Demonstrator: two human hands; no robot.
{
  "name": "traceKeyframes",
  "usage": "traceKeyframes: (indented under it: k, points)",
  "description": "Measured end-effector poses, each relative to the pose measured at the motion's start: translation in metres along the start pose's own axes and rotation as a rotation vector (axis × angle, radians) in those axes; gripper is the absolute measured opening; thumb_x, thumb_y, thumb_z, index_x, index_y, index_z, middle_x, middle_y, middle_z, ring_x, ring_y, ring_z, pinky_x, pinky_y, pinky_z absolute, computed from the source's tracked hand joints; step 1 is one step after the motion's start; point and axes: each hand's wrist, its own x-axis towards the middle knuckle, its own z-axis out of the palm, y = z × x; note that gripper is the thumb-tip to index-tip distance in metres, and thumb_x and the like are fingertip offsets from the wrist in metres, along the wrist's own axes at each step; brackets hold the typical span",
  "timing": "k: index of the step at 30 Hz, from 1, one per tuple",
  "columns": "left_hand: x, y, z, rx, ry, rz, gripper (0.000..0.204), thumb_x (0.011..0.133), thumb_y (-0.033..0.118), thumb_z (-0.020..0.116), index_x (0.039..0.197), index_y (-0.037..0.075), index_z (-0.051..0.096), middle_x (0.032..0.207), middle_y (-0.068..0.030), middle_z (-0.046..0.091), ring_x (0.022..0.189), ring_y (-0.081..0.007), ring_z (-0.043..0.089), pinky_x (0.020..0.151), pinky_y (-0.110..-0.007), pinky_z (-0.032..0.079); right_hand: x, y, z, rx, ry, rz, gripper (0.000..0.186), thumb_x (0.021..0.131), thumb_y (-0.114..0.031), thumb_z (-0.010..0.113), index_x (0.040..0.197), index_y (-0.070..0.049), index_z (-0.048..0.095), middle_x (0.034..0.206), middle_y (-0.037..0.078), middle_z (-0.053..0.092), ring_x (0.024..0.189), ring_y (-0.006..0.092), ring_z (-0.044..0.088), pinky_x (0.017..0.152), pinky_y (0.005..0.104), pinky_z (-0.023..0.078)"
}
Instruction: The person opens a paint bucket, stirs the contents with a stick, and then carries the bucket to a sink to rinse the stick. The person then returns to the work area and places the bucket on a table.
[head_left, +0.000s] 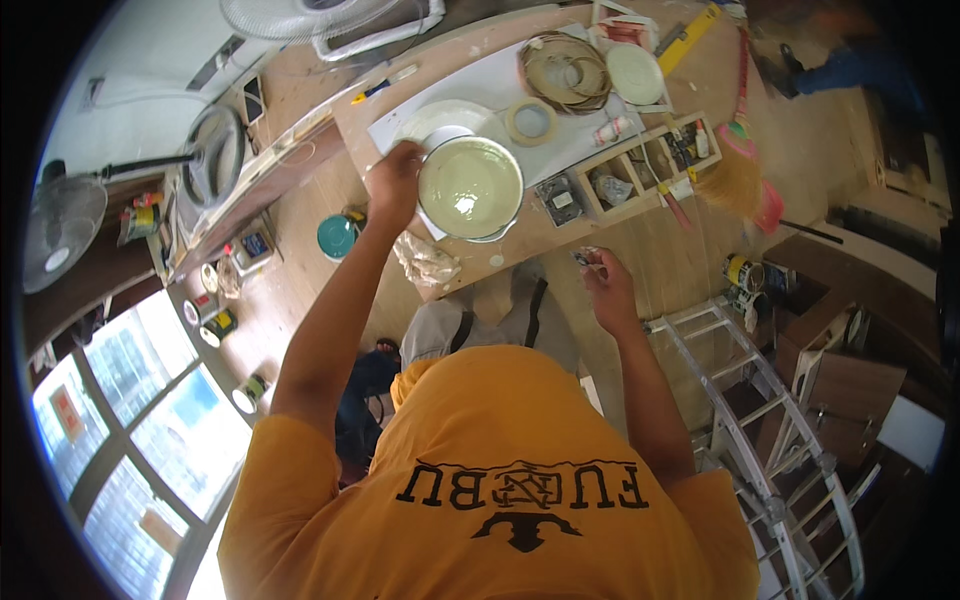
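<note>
A round bucket (470,188) filled with pale cream paint stands on a wooden worktable (520,255). My left hand (395,180) grips the bucket's left rim, arm stretched forward. My right hand (607,285) is off the table's near edge, its fingers pinched on a small shiny object (588,257) too small to identify. A white sheet (500,85) lies under and behind the bucket. A roll of tape (530,122) sits just beyond the bucket.
On the table are a coil of strips (565,70), a round lid (635,72), a wooden compartment box (640,165) and a crumpled plastic bag (425,260). A broom (735,170) lies at right, a white ladder (760,400) lower right, and a teal lid (337,236) and paint cans (215,325) at left.
</note>
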Motion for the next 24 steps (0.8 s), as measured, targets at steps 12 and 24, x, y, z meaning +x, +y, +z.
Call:
traceKeyframes:
  k: [12, 24]
  points:
    - [-0.085, -0.058, 0.040, -1.091, -0.041, -0.994, 0.069, 0.104, 0.059, 0.037, 0.148, 0.007, 0.035, 0.137, -0.0169, 0.045, 0.118, -0.0353, 0.051, 0.106, -0.055, 0.045, 0.038, 0.032, 0.003, 0.432, 0.049, 0.275, 0.049, 0.091, 0.003, 0.050, 0.139, -0.005, 0.051, 0.099, 0.004, 0.057, 0.084, 0.0144, 0.061, 0.077, 0.0295, 0.051]
    - [-0.114, 0.035, 0.012, -0.887, 0.144, -0.875, 0.056, 0.093, 0.054, 0.063, 0.115, 0.003, 0.055, 0.111, -0.0087, 0.056, 0.106, -0.0239, 0.057, 0.101, -0.043, 0.048, 0.157, 0.111, -0.014, 0.140, 0.271, 0.100, 0.049, 0.086, 0.005, 0.059, 0.134, -0.003, 0.055, 0.096, 0.012, 0.069, 0.086, 0.0228, 0.068, 0.075, 0.0356, 0.054]
